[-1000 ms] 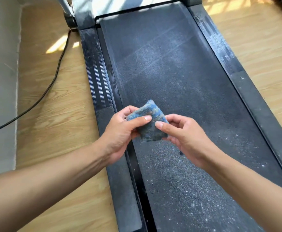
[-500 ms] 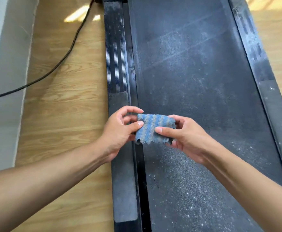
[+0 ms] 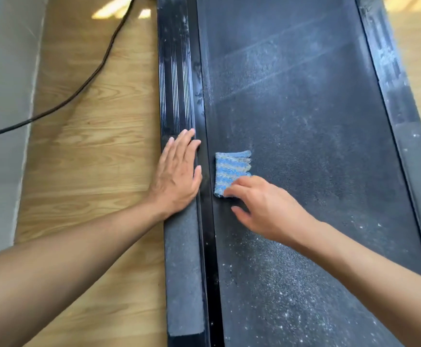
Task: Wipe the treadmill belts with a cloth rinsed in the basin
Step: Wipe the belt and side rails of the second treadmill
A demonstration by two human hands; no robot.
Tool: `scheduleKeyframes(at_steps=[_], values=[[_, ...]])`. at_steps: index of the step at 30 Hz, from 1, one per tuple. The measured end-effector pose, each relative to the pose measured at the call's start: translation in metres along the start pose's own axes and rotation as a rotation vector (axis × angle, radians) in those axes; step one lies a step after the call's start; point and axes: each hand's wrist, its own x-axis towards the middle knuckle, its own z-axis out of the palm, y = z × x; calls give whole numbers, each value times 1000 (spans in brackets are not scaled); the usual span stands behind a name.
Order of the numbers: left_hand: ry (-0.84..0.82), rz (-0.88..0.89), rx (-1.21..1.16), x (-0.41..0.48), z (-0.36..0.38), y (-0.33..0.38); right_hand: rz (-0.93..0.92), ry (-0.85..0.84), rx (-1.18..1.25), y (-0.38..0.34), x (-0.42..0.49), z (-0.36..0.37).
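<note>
Right hand (image 3: 267, 209) touches cloth (image 3: 232, 169) on belt (image 3: 304, 121); left hand (image 3: 176, 174) flat on side rail (image 3: 176, 71).

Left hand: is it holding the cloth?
No, the left hand lies flat on the side rail, apart from the blue striped cloth.

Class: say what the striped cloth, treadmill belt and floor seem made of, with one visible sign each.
Striped cloth: likely knitted or microfibre fabric; fuzzy blue-grey ribs, ragged edge.
Treadmill belt: probably rubberised, matte black; grainy surface holding pale dust.
Floor: wood or wood-look laminate; grain lines, soft sheen.
</note>
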Motion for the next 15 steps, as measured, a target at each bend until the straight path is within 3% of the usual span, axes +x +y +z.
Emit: scheduleKeyframes(at_steps=[3, 8, 11, 15], values=[[-59, 17, 135, 0, 2, 1, -10, -87, -64, -3, -34, -30], [-125, 77, 264, 2, -5, 4, -191, -338, -327, -17, -72, -75], [-143, 107, 311, 1, -6, 3, -256, -185, -298, -9, -51, -47], [-118, 91, 283, 2, -2, 1, 56, 191, 42, -23, 19, 11]])
